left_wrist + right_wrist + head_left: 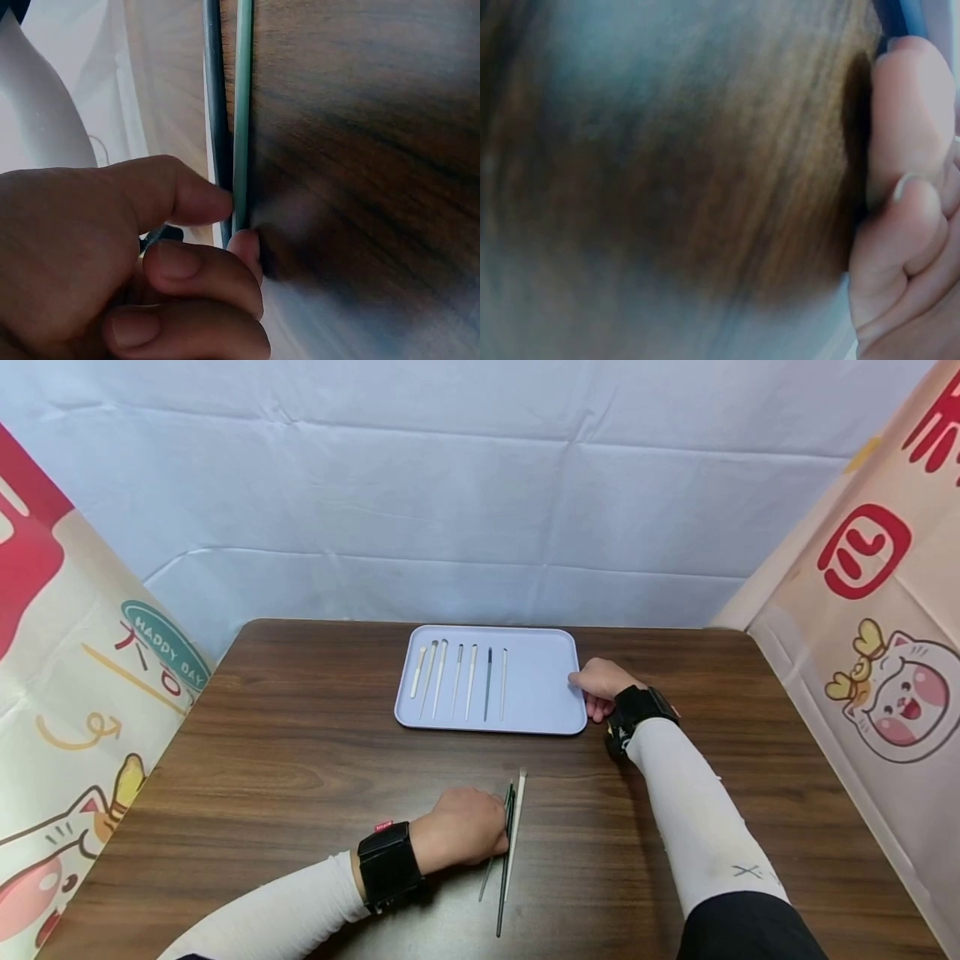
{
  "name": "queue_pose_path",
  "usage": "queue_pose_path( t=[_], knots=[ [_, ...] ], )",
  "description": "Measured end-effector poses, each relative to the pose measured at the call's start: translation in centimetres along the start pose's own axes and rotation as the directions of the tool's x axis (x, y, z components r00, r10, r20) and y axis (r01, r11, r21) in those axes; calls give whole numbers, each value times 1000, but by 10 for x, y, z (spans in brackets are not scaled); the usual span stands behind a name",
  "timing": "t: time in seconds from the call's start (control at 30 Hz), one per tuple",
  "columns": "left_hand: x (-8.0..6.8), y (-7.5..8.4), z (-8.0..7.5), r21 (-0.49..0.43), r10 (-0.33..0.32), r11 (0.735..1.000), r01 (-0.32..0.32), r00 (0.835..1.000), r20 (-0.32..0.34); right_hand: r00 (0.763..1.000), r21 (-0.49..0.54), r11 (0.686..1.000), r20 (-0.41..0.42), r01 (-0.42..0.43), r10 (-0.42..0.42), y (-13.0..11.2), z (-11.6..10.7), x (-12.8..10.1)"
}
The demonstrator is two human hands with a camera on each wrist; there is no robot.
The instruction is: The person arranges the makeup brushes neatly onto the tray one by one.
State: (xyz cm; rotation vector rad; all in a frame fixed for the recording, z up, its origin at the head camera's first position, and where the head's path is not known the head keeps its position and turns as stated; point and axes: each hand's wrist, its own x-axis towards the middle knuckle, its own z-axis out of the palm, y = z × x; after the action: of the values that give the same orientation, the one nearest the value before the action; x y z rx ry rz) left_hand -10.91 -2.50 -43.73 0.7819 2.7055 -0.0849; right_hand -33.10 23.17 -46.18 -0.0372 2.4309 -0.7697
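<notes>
Three thin sticks lie close together on the brown table near its front: a dark green one (502,885), a white one (517,814) and a greyish one (486,881). My left hand (498,839) sits at their left side with curled fingers. In the left wrist view, thumb and fingertip (238,217) pinch a pale green stick (242,105) lying beside a dark stick (213,105). My right hand (587,687) grips the right rim of a light blue tray (540,685), fingers (900,150) curled at its edge.
Several pale sticks and one dark stick (488,683) lie in a row on the tray's left half. White cloth hangs behind the table (300,735), and printed banners stand at both sides. The tray's right half is bare.
</notes>
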Motion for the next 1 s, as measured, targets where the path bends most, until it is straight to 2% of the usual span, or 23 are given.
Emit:
queue_pose_path(
  t=[0.4,0.63,0.8,1.0],
  knots=[
    [3,3,4,36,-82,996,83,996,-30,1000,-19,1000,-10,-1,1,0,1,0],
    [6,-4,-4,34,-95,995,96,995,-40,1000,-14,1000,1,-4,4,1,-1,1],
    [8,-10,-12,26,-108,994,108,994,-9,1000,-8,1000,5,-7,7,-2,-2,0],
    [12,-15,-20,-7,-142,990,142,990,-7,1000,-12,1000,0,3,-3,-3,0,-3]
  ],
)
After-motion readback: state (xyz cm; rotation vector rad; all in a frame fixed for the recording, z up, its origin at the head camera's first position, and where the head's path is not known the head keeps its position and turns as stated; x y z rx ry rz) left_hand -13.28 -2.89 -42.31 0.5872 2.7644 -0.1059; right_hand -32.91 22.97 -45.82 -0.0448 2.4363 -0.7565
